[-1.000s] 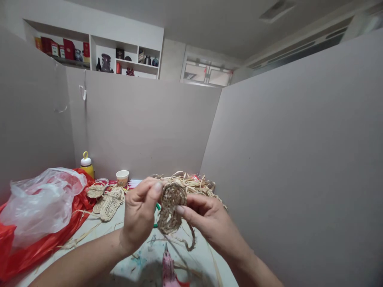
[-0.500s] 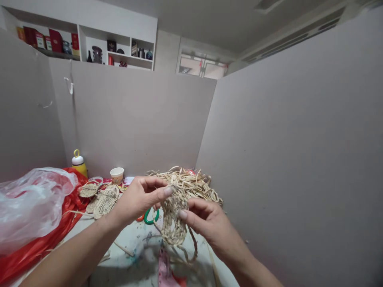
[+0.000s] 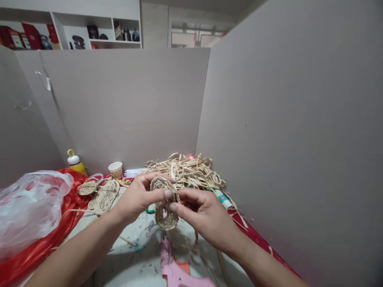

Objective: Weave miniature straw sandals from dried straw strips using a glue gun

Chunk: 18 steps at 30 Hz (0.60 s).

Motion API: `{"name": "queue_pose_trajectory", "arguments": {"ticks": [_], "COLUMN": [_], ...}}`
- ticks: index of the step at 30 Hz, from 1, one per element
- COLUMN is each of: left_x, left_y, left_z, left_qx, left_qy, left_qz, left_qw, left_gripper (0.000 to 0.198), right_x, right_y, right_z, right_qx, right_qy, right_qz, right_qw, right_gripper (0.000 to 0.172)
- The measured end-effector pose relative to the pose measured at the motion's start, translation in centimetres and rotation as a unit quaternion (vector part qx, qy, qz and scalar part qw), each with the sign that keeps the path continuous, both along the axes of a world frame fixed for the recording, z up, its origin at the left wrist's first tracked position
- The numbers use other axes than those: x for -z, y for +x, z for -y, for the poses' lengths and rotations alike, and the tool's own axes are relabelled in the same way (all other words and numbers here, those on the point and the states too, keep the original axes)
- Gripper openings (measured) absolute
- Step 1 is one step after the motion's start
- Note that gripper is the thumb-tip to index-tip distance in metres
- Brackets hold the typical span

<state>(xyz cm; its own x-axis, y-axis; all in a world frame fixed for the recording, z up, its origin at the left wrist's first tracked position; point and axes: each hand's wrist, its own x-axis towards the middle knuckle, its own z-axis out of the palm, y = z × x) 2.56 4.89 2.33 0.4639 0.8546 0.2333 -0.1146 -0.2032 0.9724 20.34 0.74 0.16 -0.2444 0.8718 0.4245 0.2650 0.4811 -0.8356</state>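
Two bare hands above a white, stained tabletop (image 3: 140,255), seen from beside the bench: an oblong, flat piece of coiled tan straw braid (image 3: 160,205) is raised near the centre, clear of the surface. The left hand (image 3: 139,199) grips its upper part, thumb laid across the near face and fingers behind; the right hand (image 3: 206,211) pinches its right edge between thumb and forefinger. Such a two-sided hold probably keeps the pliant braid steady and its face in view. A pink, gun-shaped plastic tool (image 3: 179,275) lies below with its narrow nozzle pointing away from the person, presumably within easy reach, whereas the heap of loose, pale straw strips (image 3: 191,171) sits behind, perhaps to spare working room. The piece appears upright, its rows following a rounded outline about a small opening low down (whether the strand hanging under the right hand joins it, one cannot tell).
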Motion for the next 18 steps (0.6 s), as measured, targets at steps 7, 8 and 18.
{"name": "queue_pose_trajectory", "arguments": {"ticks": [7,8,18], "left_x": [-0.09,-0.11,0.35], "left_y": [-0.04,-0.14,-0.32], "left_z": [0.05,0.04,-0.49], "left_qx": [-0.014,-0.012,-0.016], "left_qy": [-0.035,-0.035,-0.055], "left_qz": [0.017,0.017,0.027], "left_qw": [0.999,0.999,0.998], "left_gripper": [0.018,0.018,0.021], "right_x": [-0.25,-0.31,-0.84], "right_y": [0.68,0.67,0.62], "right_z": [0.32,0.40,0.47], "right_qx": [0.009,0.013,-0.003], "right_qy": [-0.009,0.008,0.031], "right_qz": [-0.065,-0.068,-0.063], "right_qw": [0.998,0.998,0.998], "right_gripper": [0.017,0.011,0.010]}}
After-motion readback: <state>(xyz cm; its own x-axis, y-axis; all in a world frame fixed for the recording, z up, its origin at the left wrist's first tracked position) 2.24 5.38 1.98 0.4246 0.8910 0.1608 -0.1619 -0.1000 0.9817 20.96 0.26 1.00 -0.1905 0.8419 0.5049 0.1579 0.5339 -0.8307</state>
